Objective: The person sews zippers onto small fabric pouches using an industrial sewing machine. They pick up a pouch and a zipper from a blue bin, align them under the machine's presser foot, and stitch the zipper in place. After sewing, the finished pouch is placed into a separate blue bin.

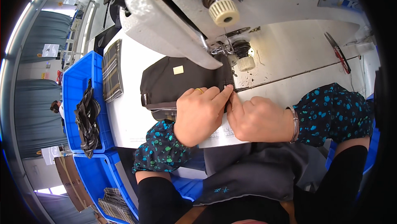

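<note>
A black fabric piece (165, 81) lies on the white sewing table, its right edge beside the needle area of the sewing machine (173, 21). On it sits a small pale yellow square patch (178, 70). My left hand (200, 114) presses on the fabric's near right corner, with index finger and thumb close together. My right hand (258, 118) pinches the same edge, its fingertips meeting the left hand's. The fabric between the fingertips is mostly hidden. Under the near edge, a strip of plaid cloth (163, 114) shows.
Thread snips (338, 53) with red and black handles lie at the right. Folded plaid cloth (112, 71) rests on the table's left edge. Beyond it stand a blue bin (105, 95) with dark cloth and another blue bin (89, 174) with plaid pieces. Two people are in the background.
</note>
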Motion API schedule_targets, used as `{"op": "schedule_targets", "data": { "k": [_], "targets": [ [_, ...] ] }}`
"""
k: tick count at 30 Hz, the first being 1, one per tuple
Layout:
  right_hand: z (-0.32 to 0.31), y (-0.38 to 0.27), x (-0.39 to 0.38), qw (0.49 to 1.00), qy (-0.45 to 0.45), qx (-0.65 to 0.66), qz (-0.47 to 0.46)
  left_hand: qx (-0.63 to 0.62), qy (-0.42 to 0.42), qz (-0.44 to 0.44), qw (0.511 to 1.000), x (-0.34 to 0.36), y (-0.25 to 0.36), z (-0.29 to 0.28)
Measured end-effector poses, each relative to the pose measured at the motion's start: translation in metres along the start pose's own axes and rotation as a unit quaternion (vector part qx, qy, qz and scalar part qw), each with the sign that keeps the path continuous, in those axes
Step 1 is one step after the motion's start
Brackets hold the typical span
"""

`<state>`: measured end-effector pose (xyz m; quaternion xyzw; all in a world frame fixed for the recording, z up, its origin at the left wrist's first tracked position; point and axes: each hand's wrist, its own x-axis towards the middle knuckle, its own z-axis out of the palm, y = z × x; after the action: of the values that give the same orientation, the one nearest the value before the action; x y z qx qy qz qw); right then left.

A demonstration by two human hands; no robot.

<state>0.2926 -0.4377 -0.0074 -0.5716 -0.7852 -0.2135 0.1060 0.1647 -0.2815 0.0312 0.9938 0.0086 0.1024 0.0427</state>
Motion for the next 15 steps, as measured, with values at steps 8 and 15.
{"op": "schedule_targets", "data": {
  "k": [8,15],
  "targets": [
    [0.021,0.015,0.013,0.995,0.08,-0.015,0.053,-0.032,0.04,-0.044,0.998,0.021,-0.019,0.013],
    [0.022,0.028,0.013,0.998,-0.016,0.015,0.066,-0.048,0.07,-0.056,0.995,0.036,-0.031,0.021]
  ]
}}
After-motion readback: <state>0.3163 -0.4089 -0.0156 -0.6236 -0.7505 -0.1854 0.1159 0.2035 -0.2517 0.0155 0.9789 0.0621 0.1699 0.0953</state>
